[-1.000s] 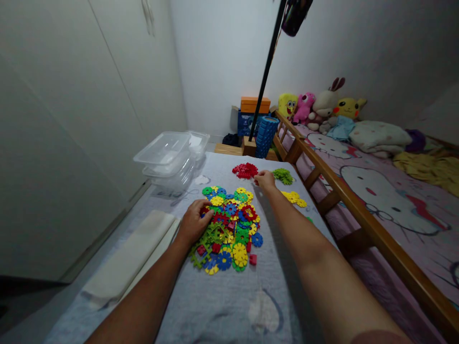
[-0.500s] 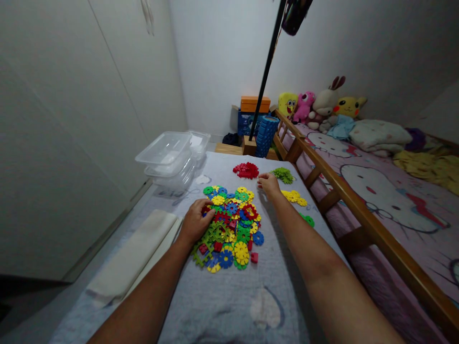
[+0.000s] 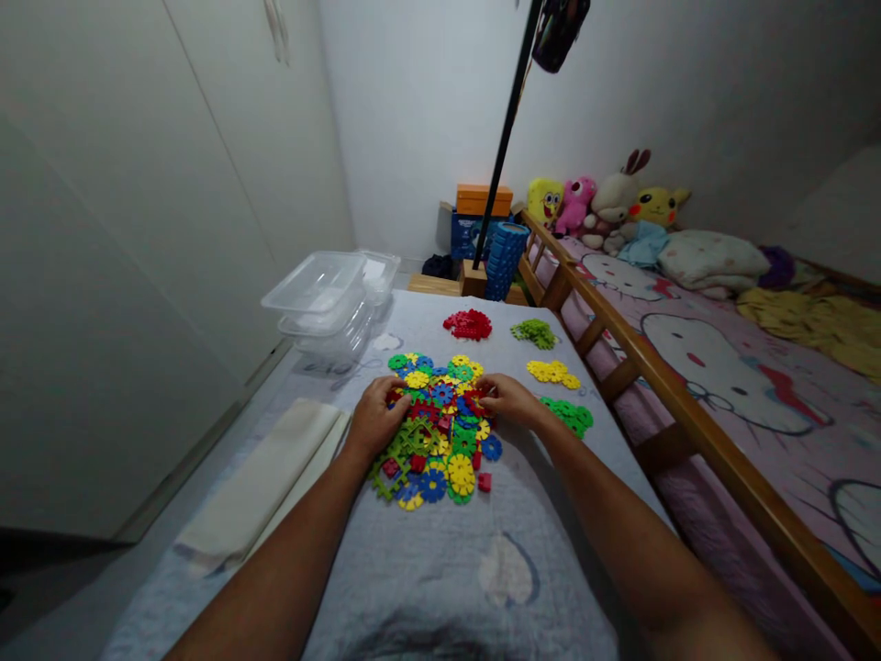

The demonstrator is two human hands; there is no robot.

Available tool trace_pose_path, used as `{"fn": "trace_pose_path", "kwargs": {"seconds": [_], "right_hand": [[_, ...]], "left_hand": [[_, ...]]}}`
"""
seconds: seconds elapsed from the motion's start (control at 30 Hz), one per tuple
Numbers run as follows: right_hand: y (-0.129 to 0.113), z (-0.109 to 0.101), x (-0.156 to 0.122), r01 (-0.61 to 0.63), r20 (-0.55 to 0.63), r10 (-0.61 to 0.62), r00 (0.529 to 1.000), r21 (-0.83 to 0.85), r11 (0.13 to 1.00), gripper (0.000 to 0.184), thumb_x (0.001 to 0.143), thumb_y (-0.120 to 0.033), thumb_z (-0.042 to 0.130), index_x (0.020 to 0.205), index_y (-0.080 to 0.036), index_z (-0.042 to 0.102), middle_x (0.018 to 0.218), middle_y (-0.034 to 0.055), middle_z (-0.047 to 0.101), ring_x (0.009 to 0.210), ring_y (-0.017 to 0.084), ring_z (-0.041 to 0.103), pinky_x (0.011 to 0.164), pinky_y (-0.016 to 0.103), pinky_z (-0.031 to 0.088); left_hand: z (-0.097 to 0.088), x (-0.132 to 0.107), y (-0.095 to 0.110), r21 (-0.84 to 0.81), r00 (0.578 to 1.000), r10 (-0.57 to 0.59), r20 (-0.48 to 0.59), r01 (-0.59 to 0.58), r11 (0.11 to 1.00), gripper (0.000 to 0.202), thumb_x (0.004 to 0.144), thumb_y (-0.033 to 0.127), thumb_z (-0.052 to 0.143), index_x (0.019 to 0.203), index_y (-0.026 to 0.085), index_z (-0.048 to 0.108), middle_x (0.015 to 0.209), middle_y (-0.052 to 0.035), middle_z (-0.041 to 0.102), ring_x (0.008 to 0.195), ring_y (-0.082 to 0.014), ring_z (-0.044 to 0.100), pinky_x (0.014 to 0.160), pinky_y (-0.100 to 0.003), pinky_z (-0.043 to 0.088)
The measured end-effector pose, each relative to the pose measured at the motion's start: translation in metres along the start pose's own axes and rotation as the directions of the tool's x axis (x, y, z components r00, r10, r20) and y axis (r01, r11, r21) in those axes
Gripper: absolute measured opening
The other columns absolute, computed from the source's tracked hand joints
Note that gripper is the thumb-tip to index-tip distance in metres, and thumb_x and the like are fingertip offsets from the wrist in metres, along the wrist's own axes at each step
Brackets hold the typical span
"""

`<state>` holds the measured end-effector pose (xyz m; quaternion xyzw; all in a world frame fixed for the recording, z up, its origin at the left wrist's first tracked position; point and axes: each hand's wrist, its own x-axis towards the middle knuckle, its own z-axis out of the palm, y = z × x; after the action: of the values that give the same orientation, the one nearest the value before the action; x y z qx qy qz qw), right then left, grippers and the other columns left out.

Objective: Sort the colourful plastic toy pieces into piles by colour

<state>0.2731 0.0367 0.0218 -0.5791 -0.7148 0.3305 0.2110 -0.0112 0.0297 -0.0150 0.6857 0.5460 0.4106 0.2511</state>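
A mixed pile of flat plastic interlocking pieces [image 3: 440,445] lies in the middle of the cloth-covered table, with yellow, blue, green and red shapes. My left hand [image 3: 377,418] is at the pile's left edge, thumb and fingers curled around a red interlocking piece [image 3: 393,397], mostly hidden. At the right edge, my right hand [image 3: 507,401] pinches another red interlocking piece [image 3: 474,402] on top of the pile. Sorted groups lie farther off: red pieces [image 3: 468,324], light green pieces [image 3: 534,333], yellow pieces [image 3: 553,373] and green pieces [image 3: 570,417].
Stacked clear plastic containers [image 3: 320,294] stand at the table's back left. A folded cream cloth [image 3: 268,482] lies along the left side. A wooden bed rail [image 3: 619,372] runs along the right. Behind the table rises a black pole [image 3: 506,147] on a wooden base.
My right hand has moved from beside the red group, left and nearer, onto a red piece in the pile. My left hand has stayed at the pile's left edge.
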Motion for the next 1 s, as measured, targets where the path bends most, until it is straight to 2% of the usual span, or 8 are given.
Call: {"fn": "trace_pose_path", "kwargs": {"seconds": [0.17,0.3,0.4,0.5,0.57,0.73,0.87,1.0], "right_hand": [[0.010,0.004,-0.003,-0.035,-0.073,0.046,0.996,0.139,0.990,0.016,0.064,-0.012,0.060,0.077,-0.017,0.067,0.072,-0.0009,0.066,0.065,0.014,0.057,0.059,0.023,0.041],[0.009,-0.009,0.007,-0.050,-0.090,0.082,0.993,0.308,0.950,0.019,0.064,-0.017,0.060,0.081,-0.017,0.068,0.064,-0.0025,0.063,0.057,0.012,0.053,0.053,0.022,0.039],[0.000,-0.021,0.027,-0.050,-0.175,0.128,0.976,0.396,0.917,0.017,0.066,-0.019,0.060,0.081,-0.017,0.067,0.059,-0.0035,0.060,0.053,0.011,0.052,0.049,0.022,0.038],[-0.012,-0.027,0.055,-0.067,-0.306,0.222,0.926,0.445,0.893,0.009,0.066,-0.015,0.061,0.075,-0.018,0.061,0.054,-0.0059,0.055,0.046,0.009,0.049,0.045,0.020,0.036],[-0.018,-0.028,0.076,-0.105,-0.369,0.305,0.878,0.472,0.875,0.012,0.067,-0.011,0.062,0.072,-0.019,0.056,0.052,-0.0071,0.053,0.042,0.009,0.049,0.041,0.019,0.034],[-0.025,-0.021,0.125,-0.196,-0.411,0.499,0.763,0.589,0.784,0.025,0.071,-0.003,0.064,0.074,-0.022,0.048,0.048,-0.0081,0.052,0.043,0.012,0.056,0.040,0.017,0.039],[-0.028,-0.014,0.153,-0.199,-0.414,0.551,0.725,0.639,0.743,0.026,0.074,-0.004,0.064,0.078,-0.022,0.046,0.048,-0.0084,0.052,0.044,0.013,0.058,0.041,0.018,0.044],[-0.027,-0.011,0.161,-0.167,-0.417,0.558,0.717,0.674,0.719,0.022,0.077,-0.007,0.061,0.083,-0.021,0.046,0.052,-0.0080,0.054,0.046,0.011,0.059,0.045,0.019,0.049]], "left_hand": [[0.000,0.000,0.001,0.002,1.000,0.015,-0.002,-0.015,1.000,0.024,0.082,0.034,0.057,0.099,0.020,0.067,0.110,-0.0080,0.066,0.109,-0.0247,0.062,0.103,-0.042,0.048],[0.001,0.001,0.000,0.004,1.000,0.013,-0.001,-0.013,1.000,0.025,0.082,0.034,0.057,0.099,0.020,0.066,0.109,-0.0084,0.066,0.109,-0.0251,0.062,0.102,-0.043,0.048],[0.003,0.001,-0.001,0.006,1.000,0.015,-0.003,-0.015,1.000,0.025,0.082,0.034,0.057,0.100,0.020,0.066,0.110,-0.0086,0.066,0.108,-0.0251,0.062,0.101,-0.043,0.048],[0.003,0.001,-0.001,0.009,1.000,0.016,0.003,-0.016,1.000,0.023,0.082,0.033,0.057,0.099,0.020,0.066,0.110,-0.0083,0.067,0.108,-0.0249,0.062,0.101,-0.043,0.048],[0.003,0.001,-0.001,0.014,1.000,0.016,0.005,-0.016,1.000,0.022,0.082,0.032,0.057,0.099,0.020,0.067,0.109,-0.0081,0.067,0.108,-0.0248,0.063,0.101,-0.043,0.048],[0.001,0.000,0.000,0.010,1.000,0.026,-0.002,-0.026,1.000,0.020,0.082,0.031,0.059,0.098,0.022,0.067,0.110,-0.0070,0.067,0.108,-0.0240,0.063,0.101,-0.042,0.049],[0.000,-0.001,0.000,0.003,1.000,0.028,0.000,-0.028,1.000,0.019,0.083,0.030,0.059,0.097,0.022,0.068,0.111,-0.0070,0.068,0.109,-0.0240,0.063,0.101,-0.042,0.050],[0.000,-0.002,0.000,-0.005,1.000,0.029,0.006,-0.029,1.000,0.020,0.083,0.030,0.059,0.099,0.022,0.068,0.113,-0.0072,0.067,0.111,-0.0241,0.062,0.103,-0.043,0.048]]}}
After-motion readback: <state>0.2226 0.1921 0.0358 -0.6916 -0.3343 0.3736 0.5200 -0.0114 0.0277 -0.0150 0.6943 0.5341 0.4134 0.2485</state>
